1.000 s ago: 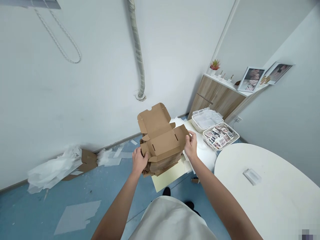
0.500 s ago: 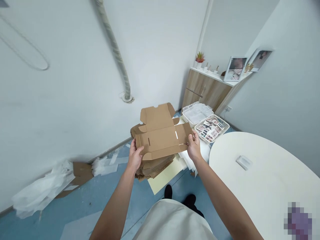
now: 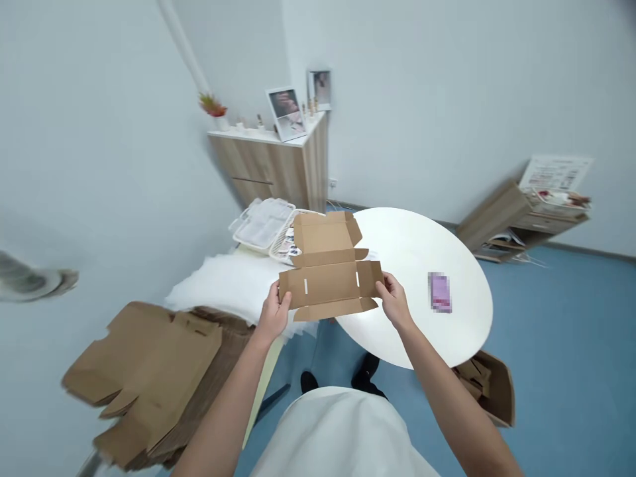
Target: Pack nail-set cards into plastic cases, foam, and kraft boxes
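Note:
An unfolded brown cardboard box (image 3: 328, 283) is held out flat in front of me, its flaps and two slots showing. My left hand (image 3: 274, 311) is closed on its left end, thumb on top. My right hand (image 3: 395, 299) grips the opposite end the same way. Behind the sheet, its far flaps partly cover a white basket (image 3: 284, 246) of small printed cards. To the left lies a stack of flat cardboard boxes (image 3: 149, 371), beside white sheet material (image 3: 218, 281).
A round white table (image 3: 462, 331) stands under and right of my right hand, with a blurred-out purple item (image 3: 440, 292) on it. A wooden cabinet (image 3: 263, 162) is behind, a low shelf (image 3: 517, 218) at right. An open cardboard carton (image 3: 504, 391) sits on the floor.
My view has turned to the right. Both hands still hold the unfolded box, which is now in front of the round table's left side instead of over the cardboard stack.

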Demonstrator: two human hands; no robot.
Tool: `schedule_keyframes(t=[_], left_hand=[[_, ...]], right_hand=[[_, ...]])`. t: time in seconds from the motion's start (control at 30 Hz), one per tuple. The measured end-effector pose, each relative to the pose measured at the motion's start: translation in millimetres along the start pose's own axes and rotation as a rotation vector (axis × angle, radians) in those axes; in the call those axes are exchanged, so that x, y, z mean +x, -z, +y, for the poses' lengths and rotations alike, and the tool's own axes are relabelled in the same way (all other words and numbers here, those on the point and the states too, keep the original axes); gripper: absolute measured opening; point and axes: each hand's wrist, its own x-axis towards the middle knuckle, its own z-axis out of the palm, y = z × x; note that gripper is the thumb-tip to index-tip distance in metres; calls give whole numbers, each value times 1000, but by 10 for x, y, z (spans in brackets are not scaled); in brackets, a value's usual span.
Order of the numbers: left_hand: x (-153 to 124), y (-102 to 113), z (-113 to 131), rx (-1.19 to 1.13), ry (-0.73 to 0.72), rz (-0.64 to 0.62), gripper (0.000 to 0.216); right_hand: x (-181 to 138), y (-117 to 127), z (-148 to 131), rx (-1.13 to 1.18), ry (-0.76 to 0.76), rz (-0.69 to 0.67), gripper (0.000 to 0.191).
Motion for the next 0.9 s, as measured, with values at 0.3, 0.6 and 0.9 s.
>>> schedule_keyframes(t=[0.3, 0.6, 0.9], left_hand=[[383, -1955, 200, 237, -11, -468, 48], [346, -2772, -267, 263, 282, -586, 38], [220, -2864, -470, 539, 220, -560, 105]], right_hand=[[-171, 1568, 1180, -320, -275, 116, 37], [-178, 1807, 2057, -430, -454, 82, 34], [-189, 1779, 2371, -482, -571, 87, 37]])
